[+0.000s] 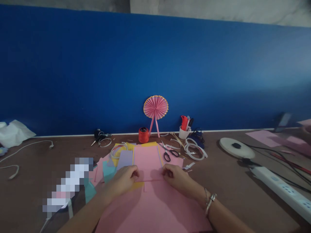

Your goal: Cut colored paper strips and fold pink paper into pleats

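Note:
A pink paper sheet [148, 161] lies on the brown table [230, 191], with a larger pink sheet [155, 210] below it. My left hand [122, 181] pinches the sheet's near edge at the left, fingers closed. My right hand [177, 179], with a bracelet on its wrist, pinches the same edge at the right. A fold line runs between the two hands. Yellow, lilac and teal papers [116, 161] lie beside and under the pink sheet.
Black-handled scissors [167, 152], a red spool [143, 135], a pink paper fan [155, 108] against the blue wall, a white cup of pens [184, 131], white rings [194, 150], keys [100, 136], a round white lamp base [236, 147] and a power strip [284, 191] at right.

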`<state>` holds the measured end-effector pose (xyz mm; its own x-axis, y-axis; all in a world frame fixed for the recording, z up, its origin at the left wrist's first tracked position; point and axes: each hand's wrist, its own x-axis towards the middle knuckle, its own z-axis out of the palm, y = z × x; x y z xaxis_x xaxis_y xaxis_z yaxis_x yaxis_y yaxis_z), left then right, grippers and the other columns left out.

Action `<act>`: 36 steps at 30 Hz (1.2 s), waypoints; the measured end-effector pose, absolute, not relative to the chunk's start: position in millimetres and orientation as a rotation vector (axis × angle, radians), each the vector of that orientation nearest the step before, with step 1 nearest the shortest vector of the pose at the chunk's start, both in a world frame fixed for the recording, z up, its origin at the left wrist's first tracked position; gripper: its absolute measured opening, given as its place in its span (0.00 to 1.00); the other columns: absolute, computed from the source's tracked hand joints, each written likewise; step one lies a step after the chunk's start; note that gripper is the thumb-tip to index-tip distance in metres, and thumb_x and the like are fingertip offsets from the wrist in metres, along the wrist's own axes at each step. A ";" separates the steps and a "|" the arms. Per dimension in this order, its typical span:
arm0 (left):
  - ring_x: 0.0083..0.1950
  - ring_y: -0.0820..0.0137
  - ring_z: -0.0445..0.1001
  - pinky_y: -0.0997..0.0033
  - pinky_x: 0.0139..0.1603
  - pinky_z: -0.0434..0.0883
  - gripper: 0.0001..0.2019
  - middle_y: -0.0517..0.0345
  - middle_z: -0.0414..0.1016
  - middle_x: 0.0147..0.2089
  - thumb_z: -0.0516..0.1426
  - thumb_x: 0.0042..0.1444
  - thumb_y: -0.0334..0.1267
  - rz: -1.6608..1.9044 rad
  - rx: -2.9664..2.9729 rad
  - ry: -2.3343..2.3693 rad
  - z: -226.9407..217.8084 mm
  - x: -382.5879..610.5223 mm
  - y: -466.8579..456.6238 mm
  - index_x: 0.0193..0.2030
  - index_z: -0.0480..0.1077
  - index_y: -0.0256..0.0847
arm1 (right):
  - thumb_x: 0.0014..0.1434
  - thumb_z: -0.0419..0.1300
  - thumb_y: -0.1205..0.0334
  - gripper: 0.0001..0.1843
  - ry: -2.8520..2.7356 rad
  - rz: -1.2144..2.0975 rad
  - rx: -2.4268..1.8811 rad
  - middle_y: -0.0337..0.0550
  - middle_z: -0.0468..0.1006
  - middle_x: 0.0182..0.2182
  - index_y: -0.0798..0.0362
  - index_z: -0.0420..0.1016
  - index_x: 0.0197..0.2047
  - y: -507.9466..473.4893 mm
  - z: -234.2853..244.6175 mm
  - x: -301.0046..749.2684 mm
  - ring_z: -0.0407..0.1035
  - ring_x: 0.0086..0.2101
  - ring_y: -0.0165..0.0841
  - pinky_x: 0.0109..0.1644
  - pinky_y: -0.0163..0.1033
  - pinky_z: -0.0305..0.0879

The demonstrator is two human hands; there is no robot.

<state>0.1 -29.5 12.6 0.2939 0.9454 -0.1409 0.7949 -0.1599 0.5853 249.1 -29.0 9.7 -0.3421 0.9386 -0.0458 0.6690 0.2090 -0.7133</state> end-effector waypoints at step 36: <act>0.38 0.64 0.63 0.63 0.38 0.58 0.13 0.54 0.69 0.31 0.52 0.55 0.27 0.030 2.806 1.382 27.5 0.3 -26.3 0.22 0.72 0.39 | 0.57 0.55 0.67 0.08 -2.786 -0.064 -1.166 0.45 0.74 0.32 0.54 0.75 0.30 -37.0 12.8 244.7 0.61 0.37 0.36 0.40 0.42 0.50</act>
<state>0.3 -26.3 27.5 0.6093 0.7929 0.0111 0.7926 -0.6093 0.0205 244.7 -37.0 12.8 -0.6957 0.7069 0.1275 0.7120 0.7021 -0.0075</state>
